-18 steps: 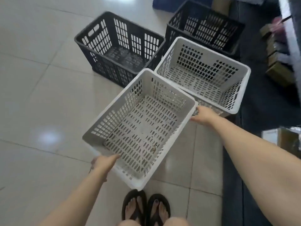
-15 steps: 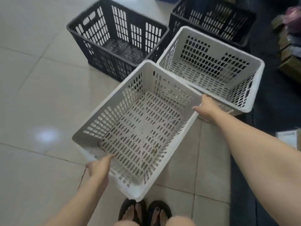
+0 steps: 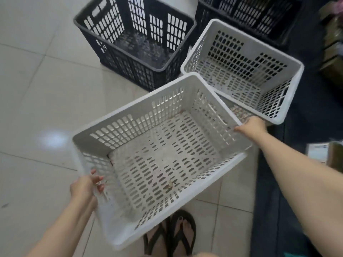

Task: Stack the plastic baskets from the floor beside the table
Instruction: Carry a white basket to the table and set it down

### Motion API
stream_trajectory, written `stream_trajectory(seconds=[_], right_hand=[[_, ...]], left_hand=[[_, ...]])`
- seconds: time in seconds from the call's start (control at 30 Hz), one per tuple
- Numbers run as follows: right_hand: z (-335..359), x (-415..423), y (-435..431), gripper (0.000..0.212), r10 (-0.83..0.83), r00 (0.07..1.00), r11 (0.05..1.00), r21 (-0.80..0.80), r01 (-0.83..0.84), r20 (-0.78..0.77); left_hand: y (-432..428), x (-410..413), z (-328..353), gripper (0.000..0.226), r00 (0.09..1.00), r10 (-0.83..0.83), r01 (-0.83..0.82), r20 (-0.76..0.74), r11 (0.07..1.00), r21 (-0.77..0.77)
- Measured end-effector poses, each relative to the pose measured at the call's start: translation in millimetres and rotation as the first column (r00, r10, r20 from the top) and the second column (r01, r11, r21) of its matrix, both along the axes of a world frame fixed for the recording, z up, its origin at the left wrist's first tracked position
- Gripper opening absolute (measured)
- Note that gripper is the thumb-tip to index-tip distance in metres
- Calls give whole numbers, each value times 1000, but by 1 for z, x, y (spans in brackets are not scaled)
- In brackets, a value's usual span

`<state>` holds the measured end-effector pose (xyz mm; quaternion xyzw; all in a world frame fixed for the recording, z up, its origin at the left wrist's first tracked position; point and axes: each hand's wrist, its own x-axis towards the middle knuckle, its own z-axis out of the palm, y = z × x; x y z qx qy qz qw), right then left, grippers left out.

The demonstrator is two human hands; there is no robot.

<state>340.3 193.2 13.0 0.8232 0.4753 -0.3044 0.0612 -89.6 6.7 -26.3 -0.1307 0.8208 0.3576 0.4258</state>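
I hold a white perforated plastic basket [image 3: 159, 156] in the air over the tiled floor, above my feet. My left hand [image 3: 84, 188] grips its near-left rim and my right hand [image 3: 250, 127] grips its far-right rim. A second white basket [image 3: 243, 69] sits on the floor just beyond, its near corner partly hidden behind the held one. Two black baskets stand farther back: one [image 3: 133, 41] at centre left, another [image 3: 246, 17] at the top, cut off by the frame.
A dark rug [image 3: 306, 127] runs along the right side. Boxes and clutter [image 3: 332, 45] sit at the far right, and a cardboard box [image 3: 326, 154] lies near my right arm. My feet in black sandals [image 3: 170, 234] stand below the held basket. Bare floor tiles [image 3: 37, 89] spread to the left.
The held white basket has come up and closer to me and turned, its long side now facing left. Both hands keep their grip. The view has shifted nearer the floor baskets.
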Motion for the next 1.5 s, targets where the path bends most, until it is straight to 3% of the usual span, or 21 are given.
stream_trajectory(seconds=[0.13, 0.27, 0.43, 0.8, 1.0, 1.2, 1.4, 1.5], right_hand=[[99, 34, -63, 27, 56, 998, 972, -229, -58, -17], [209, 48, -132, 20, -96, 988, 938, -342, 50, -120], [306, 49, -206, 26, -317, 940, 902, -346, 256, -130], [410, -8, -406, 24, -612, 787, 786, -175, 594, -79], [430, -44, -588, 39, -788, 601, 612, -284, 738, -138], [438, -89, -789, 23, -934, 293, 345, -306, 887, -204], [442, -115, -991, 15, -982, 73, 129, -339, 932, -175], [446, -119, -1080, 14, -990, -5, 42, -322, 946, -144]], left_hand=[[18, 3, 110, 18, 996, -7, 5, -88, 1000, -13], [33, 7, 230, 17, 979, -162, 169, -122, 985, 46], [64, 17, 336, 18, 877, -449, 469, -169, 877, 102], [72, 53, 425, 17, 523, -807, 852, -275, 489, 187], [-4, 111, 454, 18, 240, -928, 961, -285, 184, 208], [-144, 187, 459, 13, -99, -951, 974, -293, -153, 168], [-323, 261, 447, 21, -287, -919, 927, -269, -337, 164], [-410, 292, 436, 12, -378, -895, 895, -237, -419, 152]])
